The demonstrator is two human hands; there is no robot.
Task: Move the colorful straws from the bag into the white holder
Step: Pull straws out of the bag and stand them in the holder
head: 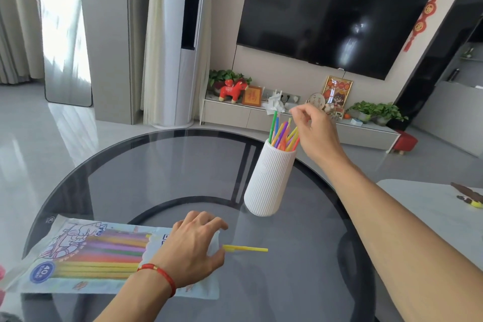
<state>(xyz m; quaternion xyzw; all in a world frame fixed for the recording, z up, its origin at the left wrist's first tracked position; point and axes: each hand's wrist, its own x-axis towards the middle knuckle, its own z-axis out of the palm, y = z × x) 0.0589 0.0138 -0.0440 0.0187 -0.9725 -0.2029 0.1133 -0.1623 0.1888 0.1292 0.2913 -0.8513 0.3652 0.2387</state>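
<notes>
- One view only, head camera, looking down over a round dark glass table [162,165]
- Bag [86,253] lies flat at the near left of the table, mouth toward the right; printed plastic, many colorful straws visible through it in stacked bands of purple, red, orange, yellow
- Left hand [190,251] rests palm down on the mouth end of the bag, fingers spread and slightly curled, pinning the plastic; a red cord sits on that wrist
- One yellow straw [245,248] sticks out of the bag mouth toward the right, lying on the glass just beside the left fingertips; not gripped as far as I can tell
- White holder [269,180] stands right of centre, farther off than the bag; ribbed, upright, leaning only by lens distortion
- Straws in holder [283,133]: a loose fan of green, blue, orange, yellow, pink, tops splayed above the rim
- Right hand [313,125] hovers at the straw tops, thumb and forefinger pressed together in a pinch; whether a straw is between them I cannot tell
- Handling judgement: straws look very light, thin-walled, smooth, likely to roll on glass and to kink if squeezed hard
- Suggested hold: gentle pinch near one end, then drop in end-first
- Holder looks tall and narrow; a sideways knock at the rim could tip it
</notes>
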